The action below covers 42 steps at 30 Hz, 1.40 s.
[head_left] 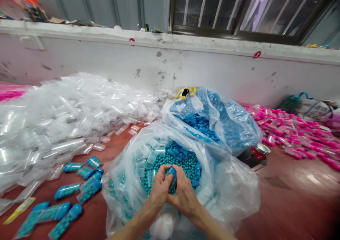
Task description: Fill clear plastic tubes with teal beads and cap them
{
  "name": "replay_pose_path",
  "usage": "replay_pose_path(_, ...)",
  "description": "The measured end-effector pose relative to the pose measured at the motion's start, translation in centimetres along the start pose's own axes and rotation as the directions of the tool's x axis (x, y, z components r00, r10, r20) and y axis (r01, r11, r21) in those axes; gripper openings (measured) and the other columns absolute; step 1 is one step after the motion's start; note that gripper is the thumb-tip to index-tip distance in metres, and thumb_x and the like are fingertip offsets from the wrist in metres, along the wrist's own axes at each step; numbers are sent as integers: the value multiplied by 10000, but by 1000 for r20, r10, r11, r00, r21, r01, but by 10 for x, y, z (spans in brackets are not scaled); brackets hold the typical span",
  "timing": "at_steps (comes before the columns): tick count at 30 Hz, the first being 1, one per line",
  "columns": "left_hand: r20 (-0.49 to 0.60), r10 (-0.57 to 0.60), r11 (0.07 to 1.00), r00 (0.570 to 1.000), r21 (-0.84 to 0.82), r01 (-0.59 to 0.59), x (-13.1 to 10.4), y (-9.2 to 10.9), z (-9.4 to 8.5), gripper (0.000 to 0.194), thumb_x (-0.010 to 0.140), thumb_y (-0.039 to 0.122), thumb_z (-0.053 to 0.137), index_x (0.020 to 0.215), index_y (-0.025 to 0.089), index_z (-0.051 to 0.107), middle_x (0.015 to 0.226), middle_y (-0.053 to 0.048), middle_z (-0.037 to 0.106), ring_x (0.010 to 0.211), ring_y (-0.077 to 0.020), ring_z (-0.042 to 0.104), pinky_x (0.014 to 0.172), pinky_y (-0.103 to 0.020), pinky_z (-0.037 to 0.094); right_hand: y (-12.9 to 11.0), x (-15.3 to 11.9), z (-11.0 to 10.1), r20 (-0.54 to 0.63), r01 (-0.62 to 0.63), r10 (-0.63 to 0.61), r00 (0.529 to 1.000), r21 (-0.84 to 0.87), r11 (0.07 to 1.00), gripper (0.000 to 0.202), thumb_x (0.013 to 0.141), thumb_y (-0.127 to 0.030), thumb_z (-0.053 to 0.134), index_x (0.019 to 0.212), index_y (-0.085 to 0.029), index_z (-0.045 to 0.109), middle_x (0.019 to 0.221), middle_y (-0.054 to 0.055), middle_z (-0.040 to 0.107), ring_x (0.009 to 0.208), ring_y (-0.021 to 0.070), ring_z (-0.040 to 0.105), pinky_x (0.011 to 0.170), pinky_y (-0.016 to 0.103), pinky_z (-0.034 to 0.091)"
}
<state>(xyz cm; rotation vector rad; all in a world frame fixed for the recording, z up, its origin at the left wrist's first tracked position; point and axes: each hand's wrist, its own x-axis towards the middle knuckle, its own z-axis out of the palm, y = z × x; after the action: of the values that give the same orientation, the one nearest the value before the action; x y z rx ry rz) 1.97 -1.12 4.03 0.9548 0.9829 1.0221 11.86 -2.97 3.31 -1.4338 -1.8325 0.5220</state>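
Both hands meet over the mouth of a large clear plastic bag (pixel 117 176). Between my left hand (pixel 159 185) and my right hand (pixel 184 192) is a small clear container with a blue cap (pixel 172 171) and teal balls inside, partly covered by the fingers. The fingers of both hands are closed around it. Below them the bag holds many teal balls (pixel 164 161), clear empty containers (pixel 146 151) and blue caps (pixel 176 151). To the left on the red surface lie several capped containers filled with teal balls (pixel 66 190).
A big heap of clear empty containers (pixel 79 109) covers the left. Behind the near bag stands another bag of blue parts (pixel 225 116). Pink-capped containers (pixel 292 130) are piled at right, near a metal-lidded jar (pixel 262 149). A yellow strip (pixel 19 210) lies at lower left.
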Motion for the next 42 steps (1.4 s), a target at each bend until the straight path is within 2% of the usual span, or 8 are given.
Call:
replay_pose_path(6, -23, 77, 944, 997, 324, -66, 3, 7, -8, 238, 741, 306, 499, 943, 180, 506, 565, 55, 472, 493, -91, 409, 490, -199, 324, -1, 1, 4, 152, -70, 63, 986, 44, 997, 765, 648, -294, 610, 1314, -150, 264, 1202, 161, 439, 969, 258, 524, 804, 388, 441)
replay_pose_path(10, -19, 190, 771, 982, 622, -137, -6, 38, -53, 316, 767, 332, 463, 1048, 198, 516, 573, 50, 447, 520, -112, 410, 529, -217, 341, 9, 5, -10, 358, -92, 62, 932, 66, 994, 783, 688, -302, 603, 1361, -185, 222, 1192, 122, 474, 796, 186, 571, 727, 318, 452)
replay_pose_path(16, -236, 474, 53, 848, 969, 240, -33, 87, -145, 387, 824, 316, 365, 1153, 162, 500, 845, -86, 583, 740, -224, 533, 654, -309, 382, 24, 16, -22, 377, -98, 139, 916, -125, 987, 335, 817, -258, 436, 1110, -161, 566, 876, 59, 651, 860, 194, 584, 770, 275, 398)
replay_pose_path(20, -67, 495, -270, 866, 936, 227, -36, 75, -137, 332, 850, 228, 321, 1090, 193, 547, 846, -89, 618, 765, -217, 561, 650, -290, 382, 17, 25, -13, 404, -51, 142, 904, -227, 972, 312, 829, -276, 424, 1094, -208, 573, 948, 46, 662, 924, 189, 582, 774, 256, 385)
replay_pose_path(24, 1, 201, -229, 980, 972, 46, -20, 38, -89, 277, 867, 329, 347, 907, 201, 590, 741, -49, 643, 698, -184, 596, 588, -248, 374, 17, 26, -25, 386, -43, 207, 899, -393, 918, 268, 844, -289, 409, 1010, -202, 601, 942, 56, 667, 917, 196, 590, 741, 253, 383)
replay_pose_path(30, 211, 195, -297, 958, 943, -148, 12, -3, -54, 310, 863, 336, 371, 1081, 167, 513, 846, -109, 604, 778, -230, 576, 661, -312, 393, 17, 5, -63, 576, 126, 207, 791, -484, 866, 296, 834, -291, 405, 704, -199, 655, 735, 44, 694, 729, 187, 630, 596, 244, 378)
replay_pose_path(36, 239, 51, -237, 970, 946, -221, 28, -6, -49, 307, 832, 99, 318, 1091, 144, 476, 895, -129, 585, 825, -240, 565, 695, -342, 395, 31, -10, -44, 701, 244, 259, 664, -531, 812, 197, 701, -214, 496, 651, -169, 681, 735, 96, 703, 691, 220, 643, 564, 261, 401)
replay_pose_path(42, 157, -68, -30, 985, 987, -160, 34, -9, -32, 233, 776, 120, 394, 990, 121, 488, 945, -134, 600, 882, -240, 573, 738, -331, 396, 55, 6, -39, 520, 66, 280, 807, -551, 832, 219, 748, -142, 425, 777, -165, 641, 810, 92, 680, 759, 205, 624, 638, 259, 417)
